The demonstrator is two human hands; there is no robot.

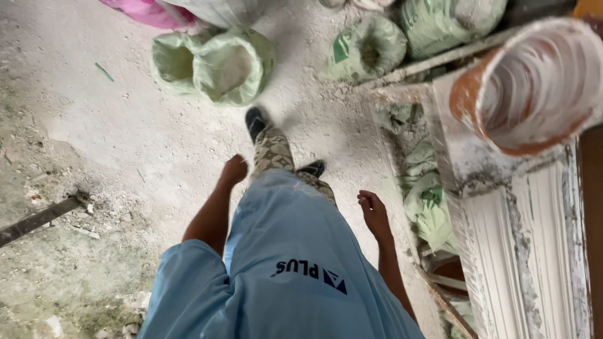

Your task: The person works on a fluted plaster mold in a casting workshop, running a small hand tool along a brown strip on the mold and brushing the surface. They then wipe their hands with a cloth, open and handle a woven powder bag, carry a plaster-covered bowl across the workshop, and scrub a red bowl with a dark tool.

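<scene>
Both hands hang empty at the person's sides above a dusty, plaster-whitened floor [125, 138]. On the left side of the light blue shirt [282, 251], the left hand [233, 171] is curled loosely into a soft fist, gripping nothing, its forearm running down and back toward the sleeve. On the other side, the right hand [373, 210] is half open with the fingers bent inward, also holding nothing, close to the edge of a white-crusted workbench [534, 251]. Both forearms lie lengthwise up the view, with the hands pointing ahead toward the feet in dark shoes [255, 120] and patterned trousers [274, 150]. A dark printed mark sits low on the shirt front. Ahead, two pale green sacks [213, 63] stand open-mouthed side by side with white powder inside; more green sacks [370, 47] with darker green printed patches lie further right, and a pink bag [141, 9] shows at the top edge. Crumpled green sacks [430, 207] are tucked under the bench, nearest the right hand. On the bench, an orange bucket [534, 81] coated white inside lies tipped with its mouth facing the camera. A dark bar [38, 220] lies on the floor at the far left.
</scene>
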